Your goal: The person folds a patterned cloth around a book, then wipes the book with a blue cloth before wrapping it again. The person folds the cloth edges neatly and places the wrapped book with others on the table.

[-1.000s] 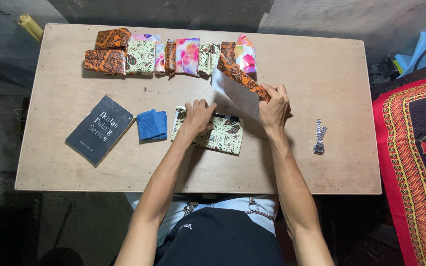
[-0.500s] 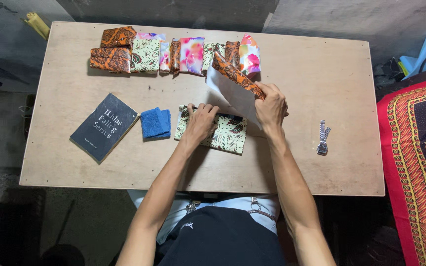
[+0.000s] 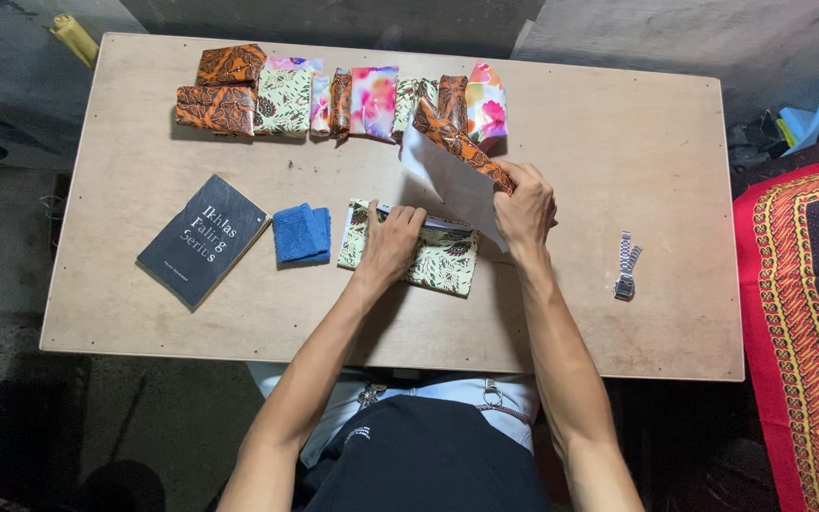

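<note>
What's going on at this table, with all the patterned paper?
A person sits at a wooden table, seen from above. Their left hand presses down on a flat packet in cream patterned paper, while their right hand lifts an orange patterned sheet, white on its underside, over it. A row of folded patterned pieces lines the far edge. A dark book, a folded blue cloth and a metal wristwatch lie nearby.

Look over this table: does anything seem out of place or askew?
Mostly tidy. The dark book lies skewed to the table edge, and a wristwatch sits alone at the right, unlike the patterned pieces in their row.
</note>
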